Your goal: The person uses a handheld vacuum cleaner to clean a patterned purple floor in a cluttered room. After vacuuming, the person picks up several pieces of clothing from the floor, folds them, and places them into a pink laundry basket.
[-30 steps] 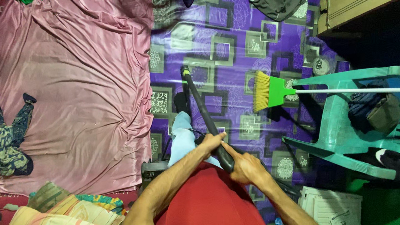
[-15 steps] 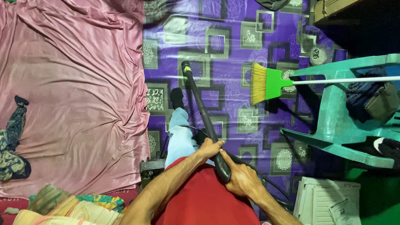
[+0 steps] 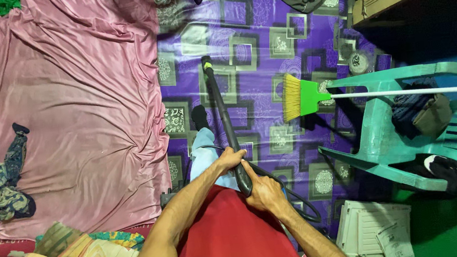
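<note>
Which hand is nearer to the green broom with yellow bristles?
Right. The right hand grips the black tube on the side facing the green broom; the left hand holds the tube on its far side, toward the pink sheet.

Both hands grip black wand near its lower end: left hand closed around it at 11 o'clock side, right hand wrapped just below at 5 o'clock. Wand tip points to 12 o'clock over purple patterned floor. Pink sheet at 9 o'clock. Broom at 2 o'clock, leaning on green chair at 3 o'clock.
</note>
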